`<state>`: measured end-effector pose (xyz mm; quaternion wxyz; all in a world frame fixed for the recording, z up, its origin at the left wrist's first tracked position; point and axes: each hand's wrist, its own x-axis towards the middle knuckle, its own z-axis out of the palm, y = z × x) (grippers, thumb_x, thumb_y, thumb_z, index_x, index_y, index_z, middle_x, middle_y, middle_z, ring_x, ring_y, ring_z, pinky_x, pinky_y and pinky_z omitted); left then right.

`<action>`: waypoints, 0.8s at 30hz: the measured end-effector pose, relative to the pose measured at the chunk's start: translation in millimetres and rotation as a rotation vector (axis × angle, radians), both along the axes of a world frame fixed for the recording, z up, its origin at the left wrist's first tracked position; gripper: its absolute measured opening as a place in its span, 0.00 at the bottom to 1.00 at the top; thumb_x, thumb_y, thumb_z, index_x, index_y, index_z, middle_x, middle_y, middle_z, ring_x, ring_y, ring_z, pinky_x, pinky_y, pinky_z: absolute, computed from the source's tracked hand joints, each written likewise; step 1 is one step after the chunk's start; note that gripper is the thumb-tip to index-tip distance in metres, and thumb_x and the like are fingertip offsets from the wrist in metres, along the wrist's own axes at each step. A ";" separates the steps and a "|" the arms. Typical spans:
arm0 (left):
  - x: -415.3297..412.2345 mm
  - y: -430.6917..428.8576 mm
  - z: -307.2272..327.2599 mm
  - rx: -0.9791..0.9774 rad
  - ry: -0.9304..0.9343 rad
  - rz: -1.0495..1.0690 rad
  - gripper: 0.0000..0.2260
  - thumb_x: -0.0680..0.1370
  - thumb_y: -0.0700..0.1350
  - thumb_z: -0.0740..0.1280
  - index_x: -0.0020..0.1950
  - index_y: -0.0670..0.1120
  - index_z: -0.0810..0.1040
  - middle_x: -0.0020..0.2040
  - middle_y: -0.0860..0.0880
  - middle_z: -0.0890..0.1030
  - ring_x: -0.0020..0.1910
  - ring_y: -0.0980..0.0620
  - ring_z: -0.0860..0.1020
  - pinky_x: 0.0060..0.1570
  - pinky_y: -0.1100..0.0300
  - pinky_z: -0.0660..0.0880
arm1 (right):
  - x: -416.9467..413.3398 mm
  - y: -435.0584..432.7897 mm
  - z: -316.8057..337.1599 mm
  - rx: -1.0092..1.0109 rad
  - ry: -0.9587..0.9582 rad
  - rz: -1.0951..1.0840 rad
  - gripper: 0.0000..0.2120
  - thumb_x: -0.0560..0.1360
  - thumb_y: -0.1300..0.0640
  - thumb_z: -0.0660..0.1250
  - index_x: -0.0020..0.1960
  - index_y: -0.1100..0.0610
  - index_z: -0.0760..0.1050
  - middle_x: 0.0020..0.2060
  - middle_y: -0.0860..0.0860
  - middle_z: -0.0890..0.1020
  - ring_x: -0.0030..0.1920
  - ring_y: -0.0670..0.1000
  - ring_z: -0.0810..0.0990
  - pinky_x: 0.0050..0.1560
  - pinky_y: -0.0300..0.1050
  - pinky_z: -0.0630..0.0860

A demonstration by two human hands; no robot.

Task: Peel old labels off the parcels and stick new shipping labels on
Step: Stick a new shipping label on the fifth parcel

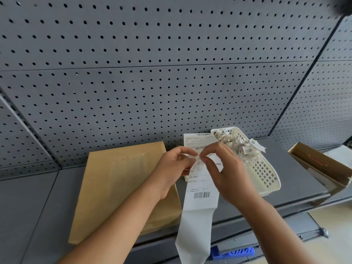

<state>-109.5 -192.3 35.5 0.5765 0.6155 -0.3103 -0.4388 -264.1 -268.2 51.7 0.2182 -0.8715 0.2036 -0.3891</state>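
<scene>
A brown padded parcel lies flat on the grey shelf, left of centre. A long white strip of shipping labels with barcodes hangs from my hands down past the shelf's front edge. My left hand pinches the strip's upper corner between thumb and fingertips. My right hand pinches the same corner from the right, thumb and forefinger meeting the left hand's fingers. Another printed label sheet lies behind the hands near the back wall.
A cream plastic basket holding several crumpled peeled label scraps stands right of the hands. An open cardboard box sits at the far right. A grey pegboard wall rises behind the shelf. A blue item shows below the shelf.
</scene>
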 end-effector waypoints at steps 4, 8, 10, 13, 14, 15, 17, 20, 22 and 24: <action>-3.2 -1.0 2.0 0.011 -0.221 0.018 0.05 0.81 0.39 0.68 0.54 0.48 0.81 0.36 0.50 0.79 0.34 0.57 0.79 0.35 0.64 0.74 | -5.5 2.6 6.5 -0.006 -0.023 -0.013 0.02 0.78 0.61 0.66 0.50 0.56 0.77 0.46 0.43 0.79 0.47 0.36 0.75 0.47 0.27 0.68; -4.4 -1.0 3.9 0.050 -0.214 -0.005 0.05 0.82 0.41 0.67 0.56 0.49 0.79 0.47 0.43 0.84 0.43 0.46 0.83 0.40 0.59 0.78 | -11.0 1.3 10.7 -0.006 -0.047 -0.008 0.03 0.78 0.60 0.65 0.50 0.56 0.77 0.47 0.45 0.79 0.50 0.43 0.77 0.50 0.34 0.72; -6.0 0.2 6.4 0.046 -0.018 -0.053 0.06 0.82 0.45 0.66 0.59 0.50 0.79 0.50 0.44 0.85 0.44 0.46 0.83 0.46 0.54 0.80 | -12.9 0.1 11.7 -0.012 -0.055 -0.009 0.03 0.78 0.61 0.65 0.50 0.56 0.76 0.47 0.45 0.79 0.50 0.45 0.77 0.51 0.35 0.72; -10.0 6.4 10.8 0.023 0.189 -0.154 0.11 0.82 0.49 0.68 0.65 0.52 0.77 0.50 0.45 0.84 0.44 0.49 0.82 0.50 0.52 0.80 | -15.7 -2.0 11.9 -0.006 -0.055 -0.021 0.03 0.79 0.61 0.64 0.50 0.56 0.76 0.47 0.45 0.79 0.51 0.45 0.78 0.51 0.32 0.71; -11.2 8.9 11.5 0.019 0.224 -0.182 0.13 0.81 0.48 0.68 0.66 0.53 0.76 0.51 0.44 0.84 0.45 0.48 0.82 0.51 0.52 0.80 | -16.2 -2.5 12.1 -0.002 -0.050 -0.029 0.03 0.79 0.62 0.65 0.51 0.55 0.76 0.47 0.45 0.79 0.51 0.45 0.77 0.51 0.32 0.71; -12.5 10.9 11.6 0.015 0.264 -0.205 0.15 0.81 0.47 0.69 0.68 0.53 0.75 0.52 0.43 0.84 0.46 0.48 0.82 0.52 0.51 0.80 | -16.7 -2.7 12.3 0.003 -0.044 -0.034 0.04 0.79 0.63 0.66 0.51 0.55 0.76 0.47 0.45 0.79 0.51 0.45 0.77 0.51 0.33 0.71; -16.6 13.6 11.5 0.005 0.365 -0.235 0.20 0.79 0.45 0.71 0.70 0.55 0.73 0.52 0.43 0.84 0.46 0.47 0.82 0.52 0.51 0.78 | -17.1 -2.4 12.3 0.006 -0.042 -0.033 0.05 0.79 0.64 0.66 0.51 0.55 0.76 0.47 0.44 0.79 0.51 0.45 0.78 0.51 0.34 0.72; -22.3 13.0 10.0 -0.020 0.423 -0.208 0.23 0.77 0.41 0.73 0.70 0.56 0.73 0.51 0.43 0.83 0.47 0.45 0.80 0.53 0.49 0.76 | -16.1 -1.4 11.9 -0.006 -0.049 -0.030 0.05 0.79 0.64 0.66 0.51 0.55 0.76 0.47 0.45 0.79 0.51 0.46 0.78 0.51 0.36 0.72; -22.6 11.7 6.6 -0.041 0.378 -0.166 0.22 0.77 0.38 0.72 0.69 0.54 0.76 0.52 0.43 0.84 0.48 0.46 0.81 0.53 0.51 0.78 | -15.8 -1.1 11.4 -0.006 -0.052 -0.028 0.03 0.79 0.61 0.64 0.51 0.55 0.76 0.47 0.45 0.79 0.51 0.46 0.78 0.51 0.34 0.72; -22.1 11.6 3.0 -0.039 0.306 -0.130 0.19 0.77 0.38 0.72 0.66 0.52 0.78 0.54 0.40 0.85 0.49 0.46 0.82 0.56 0.50 0.78 | -16.4 -1.0 11.9 -0.001 -0.053 -0.032 0.03 0.79 0.60 0.64 0.51 0.56 0.76 0.47 0.45 0.79 0.51 0.44 0.77 0.51 0.31 0.69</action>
